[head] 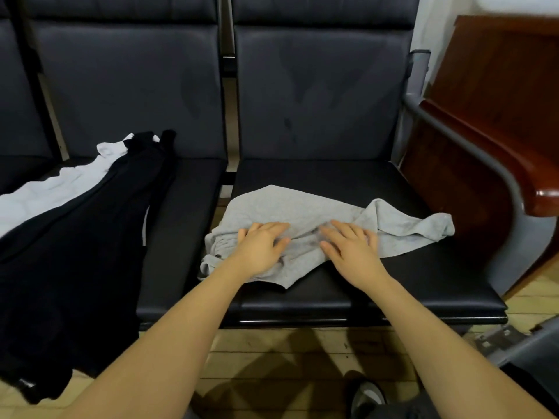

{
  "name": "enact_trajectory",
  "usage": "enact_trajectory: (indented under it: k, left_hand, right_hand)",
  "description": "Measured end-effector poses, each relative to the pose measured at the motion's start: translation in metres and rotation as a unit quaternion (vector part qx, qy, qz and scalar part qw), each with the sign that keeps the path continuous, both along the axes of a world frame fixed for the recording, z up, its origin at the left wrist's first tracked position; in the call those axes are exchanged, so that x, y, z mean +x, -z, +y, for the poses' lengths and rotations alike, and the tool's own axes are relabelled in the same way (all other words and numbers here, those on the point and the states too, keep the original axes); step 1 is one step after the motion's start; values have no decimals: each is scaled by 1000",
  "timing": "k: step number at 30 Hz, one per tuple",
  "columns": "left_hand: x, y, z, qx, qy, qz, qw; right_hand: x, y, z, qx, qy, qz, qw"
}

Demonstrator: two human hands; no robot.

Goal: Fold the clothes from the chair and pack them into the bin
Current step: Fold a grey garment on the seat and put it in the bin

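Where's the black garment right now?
In the head view, the black garment lies on the left seat, draped over its front edge. It overlaps a white garment, left of the grey one under both hands.

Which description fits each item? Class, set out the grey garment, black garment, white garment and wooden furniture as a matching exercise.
Column 1:
1. grey garment
2. black garment
3. white garment
4. wooden furniture

Column 2:
A. partly hidden under another garment
B. standing right of the seats
C. draped over a seat's front edge
D. under both hands, left hand and right hand

Pairs: 1-D, 2-C, 3-A, 4-B
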State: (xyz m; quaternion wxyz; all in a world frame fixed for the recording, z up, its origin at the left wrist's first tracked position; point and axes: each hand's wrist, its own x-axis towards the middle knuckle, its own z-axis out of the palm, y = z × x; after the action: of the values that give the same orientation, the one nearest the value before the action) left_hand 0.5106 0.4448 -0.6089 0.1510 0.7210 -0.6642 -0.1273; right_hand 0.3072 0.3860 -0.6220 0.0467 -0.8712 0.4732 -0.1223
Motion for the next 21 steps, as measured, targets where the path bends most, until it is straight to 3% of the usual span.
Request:
enact_trajectory:
  k: [3,7,12,21]
  left_hand:
    - [18,-1,8,-36,-31,-11,999]
    - [39,5,23,-20,-42,-59,997]
    - [48,12,36,-33,-35,-33,998]
    - [41,6,39,-68,-37,54,996]
  right_hand:
    - [16,-4,16,-3,-63,-79,995]
    - [36,-6,31,57,-97,-154,982]
    - [43,1,46,65,-79,-116,988]
    - [28,-10,45,116,-5,-171,978]
